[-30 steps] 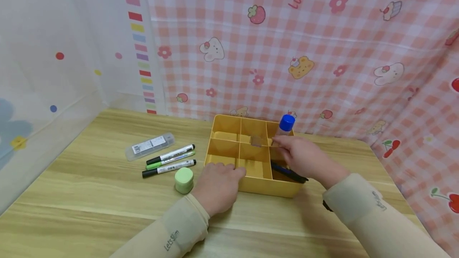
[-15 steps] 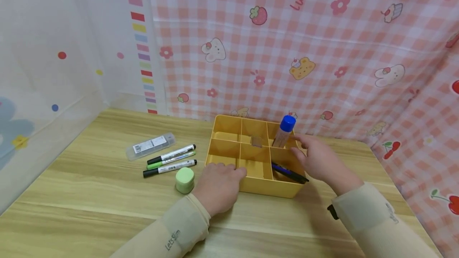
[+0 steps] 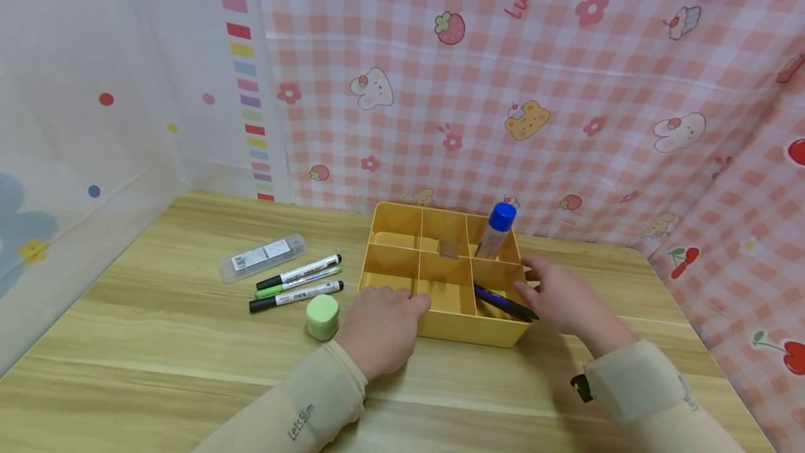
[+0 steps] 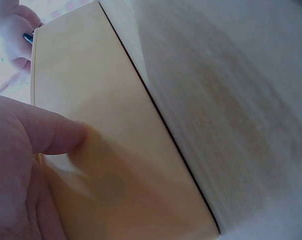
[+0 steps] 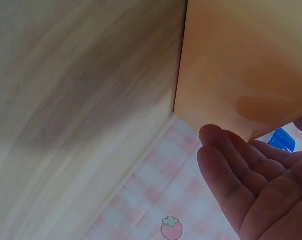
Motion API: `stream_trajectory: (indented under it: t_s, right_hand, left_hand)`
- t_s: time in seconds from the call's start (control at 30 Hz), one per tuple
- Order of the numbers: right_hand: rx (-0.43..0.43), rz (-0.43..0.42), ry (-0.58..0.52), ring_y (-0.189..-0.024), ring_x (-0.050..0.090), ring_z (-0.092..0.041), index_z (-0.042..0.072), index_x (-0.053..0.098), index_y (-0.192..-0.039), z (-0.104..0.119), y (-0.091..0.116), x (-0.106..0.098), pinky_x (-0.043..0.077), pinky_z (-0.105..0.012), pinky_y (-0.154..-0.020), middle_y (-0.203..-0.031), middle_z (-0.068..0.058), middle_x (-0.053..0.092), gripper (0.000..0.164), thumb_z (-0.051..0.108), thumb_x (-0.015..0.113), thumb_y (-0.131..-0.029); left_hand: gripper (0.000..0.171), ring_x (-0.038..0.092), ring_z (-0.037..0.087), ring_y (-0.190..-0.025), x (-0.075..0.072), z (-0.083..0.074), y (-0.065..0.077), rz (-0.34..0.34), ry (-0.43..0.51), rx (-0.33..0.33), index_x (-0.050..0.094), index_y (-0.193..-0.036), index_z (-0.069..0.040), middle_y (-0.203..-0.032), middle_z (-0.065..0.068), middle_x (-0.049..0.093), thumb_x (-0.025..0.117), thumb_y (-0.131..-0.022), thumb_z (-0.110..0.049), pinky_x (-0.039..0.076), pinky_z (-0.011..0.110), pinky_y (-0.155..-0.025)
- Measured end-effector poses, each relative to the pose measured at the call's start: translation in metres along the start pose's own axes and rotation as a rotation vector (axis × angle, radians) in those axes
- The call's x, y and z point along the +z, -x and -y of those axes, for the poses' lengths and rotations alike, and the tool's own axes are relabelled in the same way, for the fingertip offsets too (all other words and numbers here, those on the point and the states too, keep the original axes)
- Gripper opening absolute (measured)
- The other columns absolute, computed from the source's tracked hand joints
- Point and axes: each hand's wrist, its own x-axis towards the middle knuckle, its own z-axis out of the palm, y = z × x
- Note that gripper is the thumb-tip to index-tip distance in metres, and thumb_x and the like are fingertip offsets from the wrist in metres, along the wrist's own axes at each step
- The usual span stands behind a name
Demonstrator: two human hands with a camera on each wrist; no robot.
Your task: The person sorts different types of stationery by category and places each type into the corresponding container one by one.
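- The box [image 3: 472, 332] stands on the desk [image 3: 157, 341], 6 compartments in 2 rows. The left hand [image 3: 380, 327] is clamped on its front rim near the left corner, thumb outside; a hard pull there could drag or tip it.
- The right hand [image 3: 562, 299], well apart from the left hand, is beside the right wall, fingers fairly straight and gripping nothing; whether it touches, I cannot tell. A shove from it could twist the box about the left hand's grip.
- The glue [image 3: 495, 238] leans in the rear right compartment, cap well above the rim. A bump or a jolt to the box could topple it.
- The dark pen [image 3: 503, 303] slants in the front right compartment, its end poking past the corner near the right hand; a passing wrist could flick it out.
- The tub [image 3: 323, 317] is just beside the left hand; a careless swing leftward could knock it into the 2 markers [image 3: 302, 271].
- Those markers lie loose and could roll if nudged.
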Motion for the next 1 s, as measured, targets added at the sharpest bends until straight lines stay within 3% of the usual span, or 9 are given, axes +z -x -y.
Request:
stream_trajectory:
  t_s: [0.37, 0.73, 1.0]
  right_hand:
    - [0.016, 0.028, -0.028, -0.1, 0.056, -0.034, -0.007, 0.037, -0.136, -0.0048, 0.0006, 0.005, 0.045, -0.056, -0.085, -0.114, -0.026, 0.059, 0.053, 0.026, 0.052, -0.096]
    - [0.025, -0.001, -0.078, -0.093, 0.059, -0.025, -0.004, 0.037, -0.138, -0.0034, 0.0052, 0.0075, 0.046, -0.055, -0.085, -0.109, -0.019, 0.064, 0.052, 0.024, 0.051, -0.097]
    - [0.053, -0.034, -0.101, -0.096, 0.058, -0.027, -0.001, 0.038, -0.139, -0.0011, 0.0072, 0.0092, 0.044, -0.056, -0.087, -0.109, -0.018, 0.064, 0.05, 0.024, 0.051, -0.097]
  left_hand:
    - [0.022, 0.046, 0.018, -0.064, 0.0008, -0.0009, -0.0011, 0.021, 0.009, -0.008, 0.057, -0.108, -0.022, -0.079, -0.003, 0.055, 0.052, -0.087, -0.017, 0.039, 0.036, -0.055]
    - [0.025, 0.046, 0.018, -0.066, 0.0007, -0.0016, -0.0019, 0.046, 0.03, -0.025, 0.057, -0.112, -0.023, -0.082, -0.003, 0.056, 0.05, -0.089, -0.017, 0.04, 0.036, -0.057]
    - [0.023, 0.047, 0.018, -0.067, -0.0004, -0.0012, -0.0016, 0.047, 0.033, -0.024, 0.057, -0.112, -0.022, -0.082, -0.003, 0.055, 0.049, -0.091, -0.018, 0.041, 0.037, -0.059]
